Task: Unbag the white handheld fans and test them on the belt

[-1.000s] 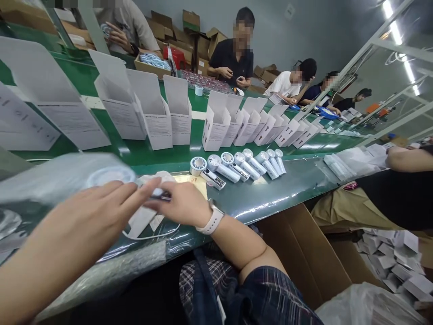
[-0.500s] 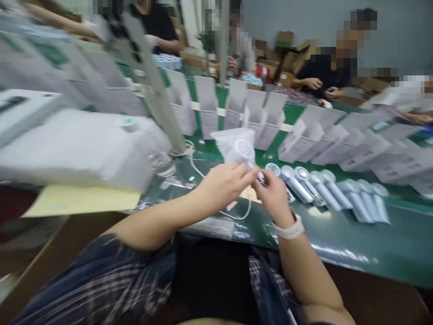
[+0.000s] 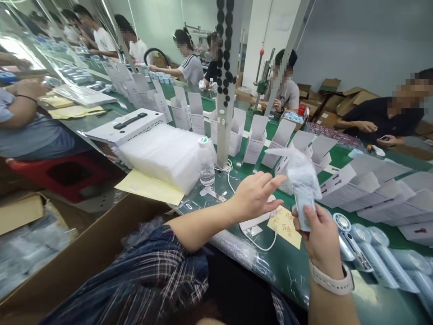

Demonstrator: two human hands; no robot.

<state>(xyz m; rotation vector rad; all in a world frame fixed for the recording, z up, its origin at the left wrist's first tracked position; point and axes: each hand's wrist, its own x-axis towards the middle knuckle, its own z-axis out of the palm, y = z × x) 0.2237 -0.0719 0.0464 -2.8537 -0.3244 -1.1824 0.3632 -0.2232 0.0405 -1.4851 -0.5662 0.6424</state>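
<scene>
My right hand [image 3: 320, 230] is wrapped around the handle of a light-blue handheld device [image 3: 305, 205], held upright above the bench. A translucent plastic bag [image 3: 301, 169] covers its upper part, which hides the shape of the head. Just left of the bag, my left hand [image 3: 259, 196] is open with its fingers spread, holding nothing. Several similar light-blue devices [image 3: 375, 253] lie in a row to the right of my right hand; one shows a round ringed head.
Open white boxes [image 3: 255, 140] line the green bench. At left are a stack of white sleeves [image 3: 162, 151], a water bottle [image 3: 206, 162] and a post [image 3: 225, 90]. A white cable [image 3: 260, 247] loops beside a yellow note [image 3: 286, 225]. Co-workers sit across and at left.
My view has swung left. My left hand has come away from the bagged device and its fingers have spread. My right hand now holds the device upright by its handle.
</scene>
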